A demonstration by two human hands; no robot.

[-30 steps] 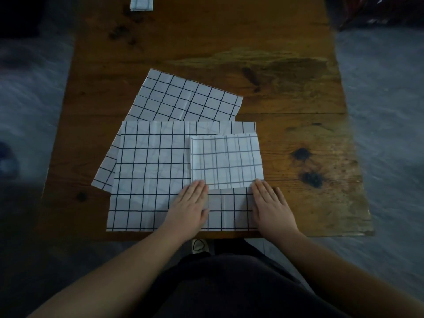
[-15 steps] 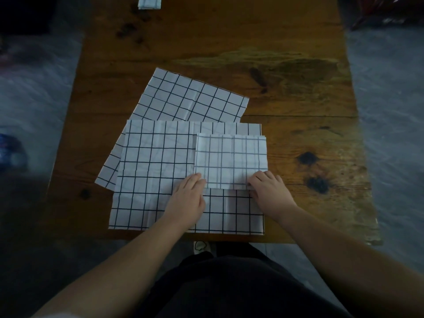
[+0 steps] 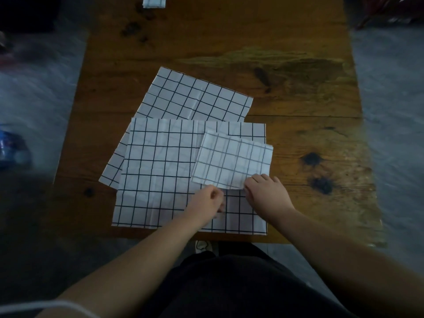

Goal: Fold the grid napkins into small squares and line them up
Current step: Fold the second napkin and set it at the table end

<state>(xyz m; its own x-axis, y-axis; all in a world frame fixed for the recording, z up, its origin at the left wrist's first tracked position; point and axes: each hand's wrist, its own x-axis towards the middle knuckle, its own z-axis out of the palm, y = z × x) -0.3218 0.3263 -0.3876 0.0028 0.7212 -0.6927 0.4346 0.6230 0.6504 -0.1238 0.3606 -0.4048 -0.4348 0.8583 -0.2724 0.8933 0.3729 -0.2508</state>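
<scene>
The fingers of the right hand curl over the near right corner of a folded napkin, with the thumb tucked at its edge, so this hand appears to be pinching the cloth to lift or turn it. Just beside it, the left hand is loosely clenched, its knuckles meeting the same near edge. Whether it actually grips the cloth or only steadies it cannot be told.

The folded napkin is a small white square with a dark grid, sitting askew. It rests on the right half of an open napkin, which lies flat near the front edge of the bench, probably waiting its turn. A second open napkin pokes out from beneath that one at an angle, towards the far side.

At the far edge of the wooden bench sits a small folded piece, cut off by the frame, likely the start of the row. The square in hand probably needs carrying there to line up.

A blue object lies blurred on the grey floor to the left.
</scene>
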